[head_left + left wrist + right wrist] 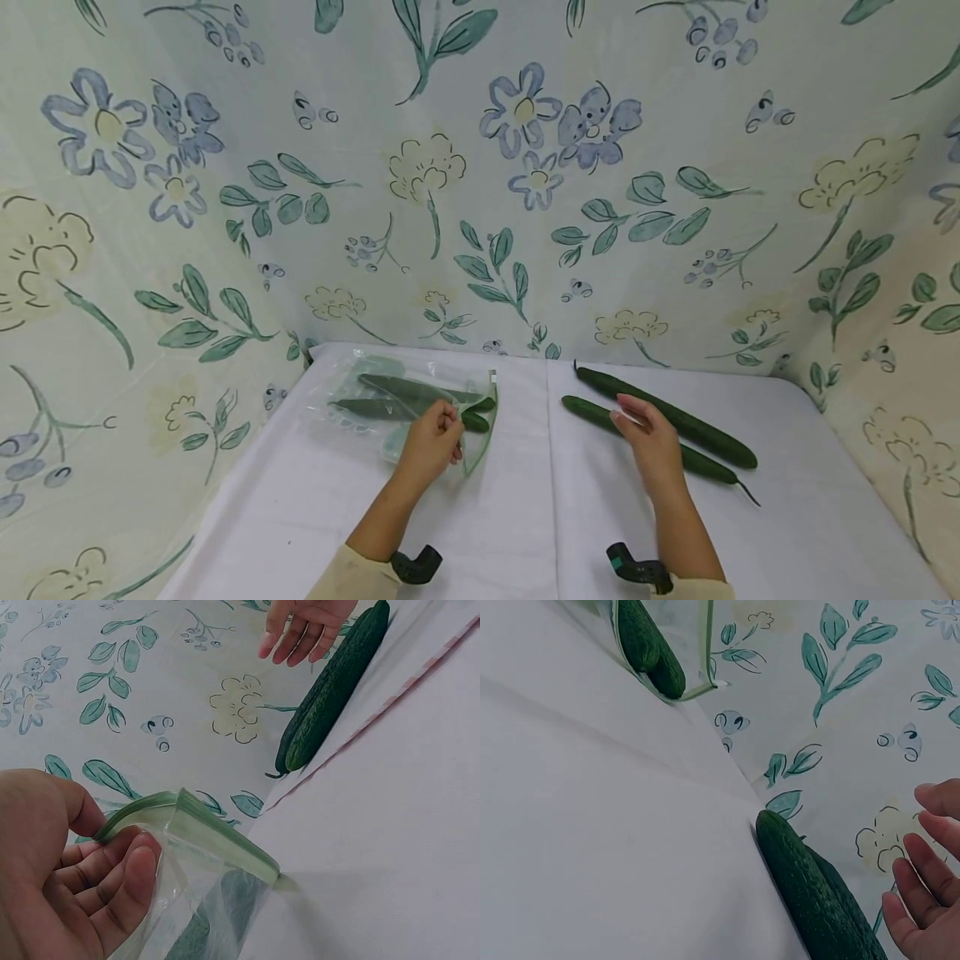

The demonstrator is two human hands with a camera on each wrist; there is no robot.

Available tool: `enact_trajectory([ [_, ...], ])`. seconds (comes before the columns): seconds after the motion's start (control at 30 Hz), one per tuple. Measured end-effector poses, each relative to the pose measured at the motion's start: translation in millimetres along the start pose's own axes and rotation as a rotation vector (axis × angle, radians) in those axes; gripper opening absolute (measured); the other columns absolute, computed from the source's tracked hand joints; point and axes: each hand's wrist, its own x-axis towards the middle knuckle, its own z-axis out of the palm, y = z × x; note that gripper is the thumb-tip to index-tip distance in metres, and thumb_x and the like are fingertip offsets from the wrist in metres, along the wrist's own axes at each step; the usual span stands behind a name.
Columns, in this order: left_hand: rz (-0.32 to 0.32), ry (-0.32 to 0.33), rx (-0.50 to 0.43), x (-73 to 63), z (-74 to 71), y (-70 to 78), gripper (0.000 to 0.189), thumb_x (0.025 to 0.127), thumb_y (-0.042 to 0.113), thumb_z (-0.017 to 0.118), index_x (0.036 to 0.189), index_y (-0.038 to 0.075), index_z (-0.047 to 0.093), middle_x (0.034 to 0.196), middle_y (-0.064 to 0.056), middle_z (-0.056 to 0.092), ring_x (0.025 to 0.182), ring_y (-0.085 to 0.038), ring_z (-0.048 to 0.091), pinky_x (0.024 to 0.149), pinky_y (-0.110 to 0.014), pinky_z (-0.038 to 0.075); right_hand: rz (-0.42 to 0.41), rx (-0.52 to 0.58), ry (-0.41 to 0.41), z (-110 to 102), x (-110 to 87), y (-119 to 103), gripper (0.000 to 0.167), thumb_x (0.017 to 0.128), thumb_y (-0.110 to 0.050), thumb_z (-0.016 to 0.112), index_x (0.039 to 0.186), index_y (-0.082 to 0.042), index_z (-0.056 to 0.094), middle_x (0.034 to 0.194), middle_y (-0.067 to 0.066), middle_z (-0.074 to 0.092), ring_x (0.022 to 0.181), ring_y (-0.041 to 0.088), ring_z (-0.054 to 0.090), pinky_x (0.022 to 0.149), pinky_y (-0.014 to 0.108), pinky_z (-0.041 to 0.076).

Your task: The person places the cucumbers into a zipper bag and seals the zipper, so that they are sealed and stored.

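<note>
With thumb and fingers, my left hand [431, 443] pinches the edge of a clear zip bag [225, 838] that has a green strip along its mouth. Two cucumbers [420, 390] lie inside the bag, their ends near the mouth, which gapes toward the right. My right hand [651, 442] hovers over two loose cucumbers [678, 420] on the right, holding nothing; its fingers are spread and slightly bent. In the right wrist view these fingers [924, 889] stand apart from the nearer cucumber [799, 877].
A white cloth [502, 533] covers the table, with a fold line running down its middle. Floral fabric [517, 208] hangs behind the table and along both sides. Black wrist mounts [417, 565] sit on both forearms.
</note>
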Motion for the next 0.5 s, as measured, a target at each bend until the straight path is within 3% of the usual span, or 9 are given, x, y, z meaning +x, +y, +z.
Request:
enact_trajectory([
  [0.23,-0.005,0.007,0.018,0.1,1.0,-0.6,0.013,0.096,0.012,0.052,0.104,0.003,0.057,0.07,-0.001,0.055,0.055,-0.017,0.062,0.052,-0.03,0.058,0.021,-0.102,0.011,-20.2,1.2,7.7,0.06,0.096,-0.046,0.065,0.148,-0.02,0.05,0.154,0.003,0.049,0.138,0.021,0.049,0.091,0.007,0.044],
  [0.43,-0.001,0.009,0.029,-0.3,1.3,-1.0,0.008,0.096,0.013,0.052,0.101,0.008,0.056,0.069,-0.002,0.056,0.055,-0.017,0.062,0.052,-0.03,0.058,0.045,-0.147,0.043,-33.8,2.1,13.3,0.061,0.097,-0.045,0.065,0.15,-0.02,0.048,0.158,0.005,0.045,0.144,0.027,0.042,0.109,0.038,0.044],
  [0.5,0.0,0.009,0.031,-0.5,1.3,-1.0,0.008,0.096,0.013,0.052,0.101,0.008,0.056,0.069,-0.002,0.056,0.055,-0.017,0.062,0.052,-0.031,0.058,0.056,-0.158,0.049,-38.1,1.8,14.5,0.06,0.097,-0.044,0.064,0.15,-0.02,0.048,0.159,0.005,0.044,0.145,0.028,0.04,0.111,0.043,0.043],
])
